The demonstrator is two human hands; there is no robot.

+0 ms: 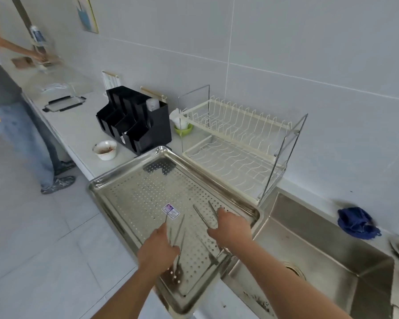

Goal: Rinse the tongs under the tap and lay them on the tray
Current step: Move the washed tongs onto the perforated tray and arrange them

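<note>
Laying step. Both hands over tray (124,180) on worktop beside sink (320,238). Left hand (158,248) fingers pinch one tongs (179,236); right hand (232,227) grips another pair (202,215) — low, contact w/ tray unclear. Next: set flat, release.

Bright, even light; glare on the steel tray (217,178); blurred, bowed edges.
</note>
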